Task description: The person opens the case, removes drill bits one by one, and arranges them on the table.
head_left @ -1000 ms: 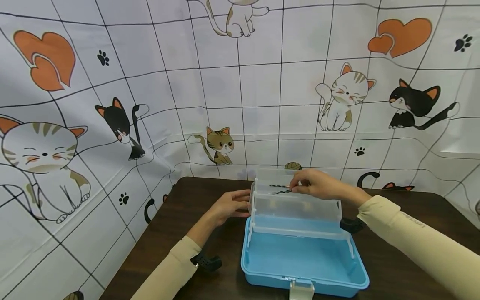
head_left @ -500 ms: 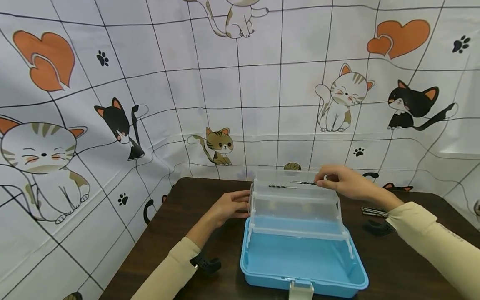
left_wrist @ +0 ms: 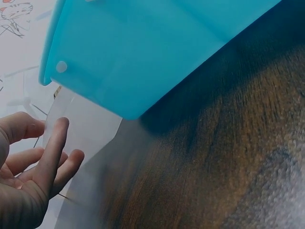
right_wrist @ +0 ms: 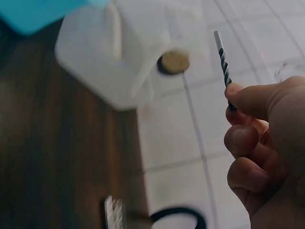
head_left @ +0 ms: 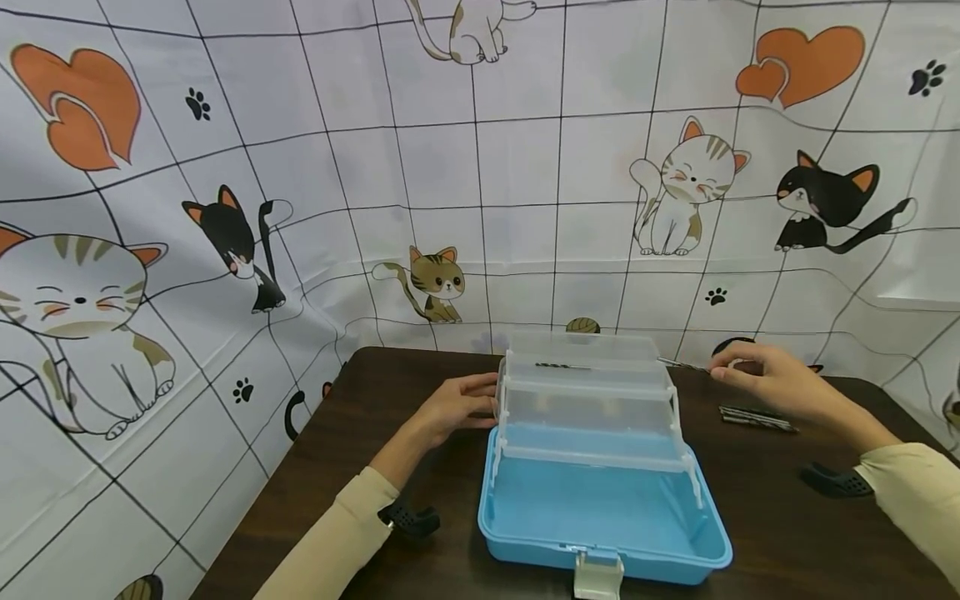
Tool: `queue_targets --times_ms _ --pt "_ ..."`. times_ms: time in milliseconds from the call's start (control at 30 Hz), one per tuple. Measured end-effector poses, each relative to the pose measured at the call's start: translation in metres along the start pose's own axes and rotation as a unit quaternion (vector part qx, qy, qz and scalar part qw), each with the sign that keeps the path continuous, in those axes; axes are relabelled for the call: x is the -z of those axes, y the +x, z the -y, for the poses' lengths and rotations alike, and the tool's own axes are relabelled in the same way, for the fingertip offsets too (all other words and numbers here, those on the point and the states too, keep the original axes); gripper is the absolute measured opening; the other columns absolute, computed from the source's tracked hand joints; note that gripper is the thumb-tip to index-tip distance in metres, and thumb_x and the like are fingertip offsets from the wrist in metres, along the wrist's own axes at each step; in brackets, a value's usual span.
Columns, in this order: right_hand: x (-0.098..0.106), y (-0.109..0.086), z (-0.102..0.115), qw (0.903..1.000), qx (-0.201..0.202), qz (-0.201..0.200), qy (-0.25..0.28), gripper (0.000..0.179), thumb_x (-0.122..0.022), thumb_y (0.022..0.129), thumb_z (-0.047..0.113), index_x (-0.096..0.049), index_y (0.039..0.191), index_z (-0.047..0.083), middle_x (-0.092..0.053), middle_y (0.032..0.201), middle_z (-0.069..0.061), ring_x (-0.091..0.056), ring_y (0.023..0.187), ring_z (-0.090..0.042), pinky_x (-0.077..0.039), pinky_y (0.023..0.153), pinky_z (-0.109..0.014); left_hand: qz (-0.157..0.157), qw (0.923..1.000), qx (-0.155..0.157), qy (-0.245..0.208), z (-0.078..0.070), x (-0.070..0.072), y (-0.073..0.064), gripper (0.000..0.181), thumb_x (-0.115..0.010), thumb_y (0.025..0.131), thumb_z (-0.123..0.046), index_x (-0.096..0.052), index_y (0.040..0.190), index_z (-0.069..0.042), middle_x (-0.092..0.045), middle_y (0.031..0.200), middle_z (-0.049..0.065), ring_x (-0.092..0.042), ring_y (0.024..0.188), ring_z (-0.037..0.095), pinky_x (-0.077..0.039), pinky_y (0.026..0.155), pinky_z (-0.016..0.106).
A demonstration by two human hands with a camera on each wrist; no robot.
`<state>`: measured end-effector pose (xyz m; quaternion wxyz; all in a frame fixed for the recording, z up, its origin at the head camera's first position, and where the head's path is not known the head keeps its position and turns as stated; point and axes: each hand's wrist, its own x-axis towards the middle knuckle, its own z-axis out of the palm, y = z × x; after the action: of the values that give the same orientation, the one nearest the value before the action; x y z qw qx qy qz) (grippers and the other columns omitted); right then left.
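A blue toolbox (head_left: 600, 560) stands open, its clear trays (head_left: 592, 412) raised at the back. My right hand (head_left: 772, 379) pinches a drill bit (right_wrist: 222, 56) between thumb and index finger, to the right of the trays; its smooth shank points away from the fingers. A second drill bit (head_left: 561, 366) lies in the upper tray. Below my right hand, a bundle of drill bits (head_left: 756, 418) rests on the table. My left hand (head_left: 461, 404) is at the left side of the clear trays, fingers extended, with the fingertips right at the plastic (left_wrist: 88, 121).
The dark wooden table (head_left: 337, 433) bears the box. Its far edge meets a white cloth (head_left: 517, 183) printed with cats and grid lines. A white latch (head_left: 597, 575) hangs at the box front.
My right hand has lifted the drill bit out of the upper tray and carried it right, past the tray's edge. The bundle on the table has come into sight. The left hand stays put.
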<state>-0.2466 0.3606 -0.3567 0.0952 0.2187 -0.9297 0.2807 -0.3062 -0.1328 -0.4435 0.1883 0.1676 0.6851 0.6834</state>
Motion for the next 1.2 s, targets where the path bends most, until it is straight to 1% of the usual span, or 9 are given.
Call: queue_targets --times_ms 233,333,400,467,567,633,767,1000,1200 --pt "0.002 -0.025 -0.044 0.9989 -0.013 -0.026 -0.037 0.009 -0.066 0.102 0.016 -0.073 0.107 0.014 -0.069 0.105 -0.004 -0.064 0.087 -0.009 -0.055 0.067 -0.026 -0.008 1.0 0.004 -0.001 -0.003 0.004 0.002 0.058 -0.069 0.098 -0.007 -0.047 0.152 -0.009 -0.054 0.146 0.014 -0.066 0.114 0.03 -0.059 0.09 0.042" --pt "0.001 -0.035 -0.064 0.998 -0.036 -0.027 -0.045 0.011 -0.065 0.102 0.015 -0.073 0.108 0.01 -0.067 0.102 -0.005 -0.06 0.08 -0.01 -0.052 0.061 -0.026 -0.009 1.0 0.003 -0.004 -0.004 0.005 0.002 0.058 -0.069 0.099 -0.007 -0.047 0.153 -0.009 -0.054 0.146 0.014 -0.065 0.115 0.031 -0.058 0.09 0.042" --pt "0.0 -0.04 -0.077 0.9976 -0.049 -0.023 -0.044 0.014 -0.065 0.103 0.016 -0.072 0.109 0.007 -0.067 0.102 -0.006 -0.058 0.079 -0.011 -0.05 0.059 -0.026 -0.012 0.9999 0.001 -0.005 -0.004 0.006 0.002 0.058 -0.069 0.099 -0.007 -0.047 0.153 -0.009 -0.053 0.146 0.015 -0.065 0.115 0.031 -0.059 0.09 0.042" --pt "-0.003 -0.046 -0.09 0.9973 -0.06 -0.018 -0.039 0.016 -0.065 0.103 0.017 -0.072 0.11 0.005 -0.067 0.102 -0.007 -0.058 0.079 -0.01 -0.051 0.06 -0.027 -0.014 0.9999 0.001 -0.005 -0.004 0.006 0.002 0.058 -0.069 0.099 -0.007 -0.046 0.153 -0.009 -0.053 0.147 0.015 -0.065 0.115 0.032 -0.059 0.09 0.043" --pt "-0.008 -0.057 -0.108 0.9966 -0.068 -0.015 -0.044 0.016 -0.065 0.102 0.016 -0.072 0.11 0.004 -0.069 0.103 -0.007 -0.059 0.084 -0.003 -0.053 0.064 -0.025 -0.013 0.9999 0.006 -0.009 -0.004 0.006 0.002 0.059 -0.069 0.099 -0.007 -0.046 0.153 -0.009 -0.052 0.147 0.016 -0.065 0.115 0.032 -0.059 0.09 0.043" --pt "-0.011 -0.064 -0.117 0.9962 -0.072 -0.02 -0.046 0.014 -0.067 0.101 0.014 -0.072 0.108 0.004 -0.07 0.103 -0.008 -0.059 0.084 0.0 -0.053 0.064 -0.024 -0.009 0.9999 0.008 -0.01 -0.004 0.005 0.002 0.059 -0.068 0.099 -0.006 -0.046 0.153 -0.009 -0.051 0.148 0.016 -0.065 0.115 0.032 -0.058 0.091 0.043" --pt "-0.016 -0.075 -0.126 0.9958 -0.07 -0.03 -0.05 0.011 -0.068 0.1 0.012 -0.073 0.105 0.004 -0.069 0.101 -0.009 -0.056 0.078 -0.002 -0.05 0.06 -0.024 -0.002 0.9999 0.007 -0.008 -0.005 0.003 0.002 0.059 -0.067 0.099 -0.006 -0.045 0.153 -0.008 -0.05 0.148 0.017 -0.064 0.116 0.032 -0.058 0.091 0.043" --pt "-0.02 -0.081 -0.13 0.9942 -0.067 -0.043 -0.073 0.006 -0.069 0.099 0.01 -0.073 0.102 0.006 -0.067 0.096 -0.005 -0.051 0.071 -0.005 -0.045 0.057 -0.026 -0.002 1.0 0.006 -0.004 -0.004 0.001 0.003 0.058 -0.066 0.1 -0.006 -0.045 0.154 -0.009 -0.051 0.148 0.017 -0.064 0.116 0.032 -0.058 0.091 0.043" --pt "-0.025 -0.082 -0.132 0.9928 -0.06 -0.052 -0.09 0.004 -0.072 0.096 0.008 -0.073 0.1 0.007 -0.068 0.097 -0.006 -0.052 0.075 -0.002 -0.045 0.06 -0.024 -0.003 0.9999 0.01 -0.004 0.0 0.001 0.003 0.058 -0.067 0.1 -0.006 -0.045 0.153 -0.009 -0.051 0.148 0.017 -0.065 0.116 0.032 -0.058 0.091 0.042"
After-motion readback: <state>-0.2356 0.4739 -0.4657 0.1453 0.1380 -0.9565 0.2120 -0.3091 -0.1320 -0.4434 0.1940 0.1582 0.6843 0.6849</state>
